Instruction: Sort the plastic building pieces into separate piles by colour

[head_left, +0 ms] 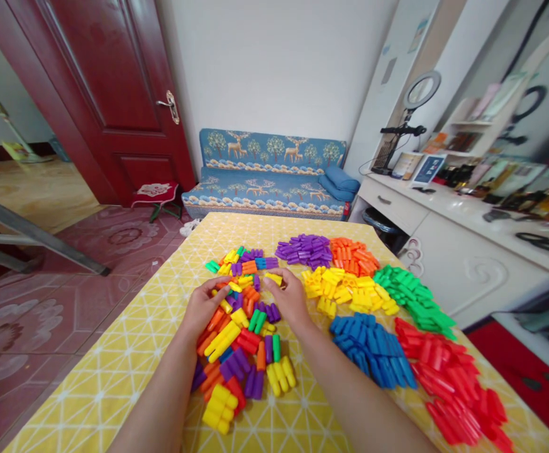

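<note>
Left of the desk (pixel 127 358) stands a stool (pixel 156 191). Our left hand (pixel 205 306) has its fingers slightly parted over the mixed pile (pixel 224 340), hold unclear. Our right hand (pixel 292 298) pinches a yellow piece (pixel 274 277); a blue heap (pixel 371 349) crowds that forearm, the red heap (pixel 448 371) beyond.

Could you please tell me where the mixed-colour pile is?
In the head view, the mixed-colour pile lies left of centre, between the left hand and right hand and extending nearer, the blue pile to its right.
</note>
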Available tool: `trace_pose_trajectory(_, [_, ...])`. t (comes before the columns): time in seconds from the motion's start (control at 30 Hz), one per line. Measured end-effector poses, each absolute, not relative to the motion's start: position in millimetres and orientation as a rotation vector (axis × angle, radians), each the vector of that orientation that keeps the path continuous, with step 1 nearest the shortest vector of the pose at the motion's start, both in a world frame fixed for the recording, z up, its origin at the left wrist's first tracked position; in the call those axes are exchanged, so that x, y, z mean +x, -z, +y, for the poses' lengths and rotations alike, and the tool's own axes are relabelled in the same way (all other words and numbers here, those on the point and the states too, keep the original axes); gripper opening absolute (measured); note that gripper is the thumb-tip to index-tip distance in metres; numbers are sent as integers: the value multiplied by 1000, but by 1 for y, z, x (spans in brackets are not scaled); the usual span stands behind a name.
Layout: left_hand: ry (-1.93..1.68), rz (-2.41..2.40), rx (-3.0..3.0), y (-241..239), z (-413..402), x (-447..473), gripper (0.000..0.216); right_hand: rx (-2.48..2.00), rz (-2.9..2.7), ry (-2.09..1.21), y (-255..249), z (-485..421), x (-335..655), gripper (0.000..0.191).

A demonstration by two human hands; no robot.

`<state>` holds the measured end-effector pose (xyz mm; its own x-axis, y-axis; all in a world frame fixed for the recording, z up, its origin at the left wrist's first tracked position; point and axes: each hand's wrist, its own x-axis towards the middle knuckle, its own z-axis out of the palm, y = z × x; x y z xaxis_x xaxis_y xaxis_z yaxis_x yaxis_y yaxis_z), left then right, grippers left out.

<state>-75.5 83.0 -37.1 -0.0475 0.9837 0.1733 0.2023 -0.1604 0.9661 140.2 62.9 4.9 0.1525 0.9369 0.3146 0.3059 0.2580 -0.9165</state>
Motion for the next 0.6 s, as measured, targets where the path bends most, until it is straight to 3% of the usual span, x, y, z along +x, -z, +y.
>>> trace_pose_trajectory(0.2, [-1255, 1325, 1452, 42, 85, -77, 52, -1356, -1491, -719, -27, 61, 248, 33])
trace_pose_trajectory(0.37, [-1250, 1335, 1465, 40, 85, -76, 50, -1620, -1519, -384, -23, 60, 338, 28])
trace_pose_trajectory(0.6, [-1247, 1352, 1453, 35, 83, -75, 52, -1782, -1728, -105, -11, 56, 353, 33])
